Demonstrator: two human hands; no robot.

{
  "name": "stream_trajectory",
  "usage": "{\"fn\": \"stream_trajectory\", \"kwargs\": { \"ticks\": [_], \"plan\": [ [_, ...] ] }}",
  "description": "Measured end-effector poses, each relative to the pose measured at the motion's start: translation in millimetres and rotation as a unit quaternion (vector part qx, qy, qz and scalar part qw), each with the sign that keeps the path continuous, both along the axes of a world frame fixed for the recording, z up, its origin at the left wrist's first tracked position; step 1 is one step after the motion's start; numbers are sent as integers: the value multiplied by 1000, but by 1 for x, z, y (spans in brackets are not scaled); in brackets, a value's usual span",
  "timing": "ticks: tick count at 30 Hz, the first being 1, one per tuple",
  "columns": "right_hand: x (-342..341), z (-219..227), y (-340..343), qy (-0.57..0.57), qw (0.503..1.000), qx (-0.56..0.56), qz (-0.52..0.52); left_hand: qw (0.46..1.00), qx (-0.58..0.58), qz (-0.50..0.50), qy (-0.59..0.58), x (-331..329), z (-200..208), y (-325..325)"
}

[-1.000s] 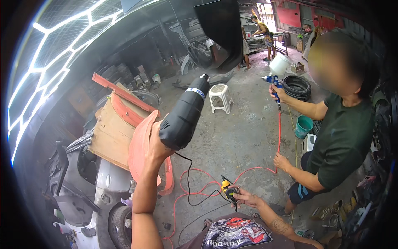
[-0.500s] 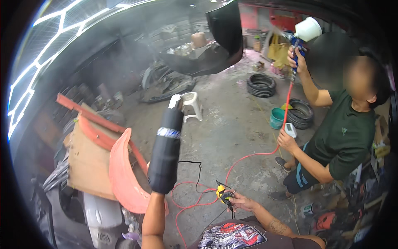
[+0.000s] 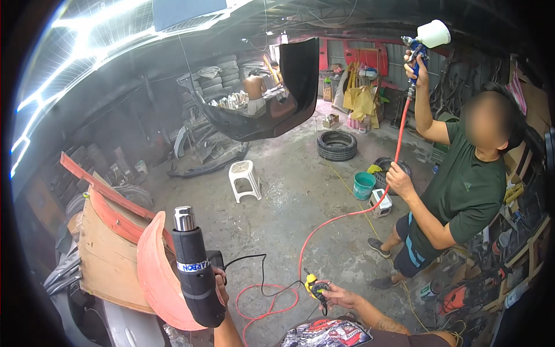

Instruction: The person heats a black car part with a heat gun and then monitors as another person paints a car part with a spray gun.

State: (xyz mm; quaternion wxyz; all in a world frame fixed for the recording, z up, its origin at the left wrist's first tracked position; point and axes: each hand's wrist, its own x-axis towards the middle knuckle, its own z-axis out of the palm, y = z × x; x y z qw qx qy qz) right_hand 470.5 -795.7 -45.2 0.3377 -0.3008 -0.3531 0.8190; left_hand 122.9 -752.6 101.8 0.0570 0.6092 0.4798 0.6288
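Observation:
My left hand (image 3: 221,287) is wrapped around the handle of a black heat gun (image 3: 193,277), whose metal nozzle points up and away from me. The gun's body hides most of those fingers. In my right hand (image 3: 342,296), held low in front of my body, is a yellow and black cord connector (image 3: 315,287). A black power cord (image 3: 263,272) runs between the heat gun and the connector. Farther off hangs a black car bumper (image 3: 254,130). At the right a co-worker (image 3: 477,185) raises a blue spray gun (image 3: 417,58) with a white cup, and the other hand grips its red hose (image 3: 400,147).
Red hose loops lie on the concrete floor (image 3: 277,231). A white stool (image 3: 244,180), a tire (image 3: 337,146) and a green bucket (image 3: 363,185) stand ahead. Salmon-coloured panels (image 3: 159,277) lean at the left. Another person (image 3: 254,91) is at the back. Tools crowd the right edge.
The heat gun in my left hand has come down and left. The view has tilted up, showing more of the back. The spray mist has thinned; my right hand keeps its hold on the connector.

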Motion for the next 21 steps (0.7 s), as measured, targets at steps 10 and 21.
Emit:
{"fn": "stream_trajectory", "kwargs": {
  "ticks": [10, 21],
  "plan": [
    [-3, 2, -12, -28, 1000, -3, 2, 995, -40, -27, -89, -4, -54, -18],
    [-20, 16, 6, -81, 992, 80, 48, 988, -152, 21, 1, -47, -72, -42]
  ]
}}
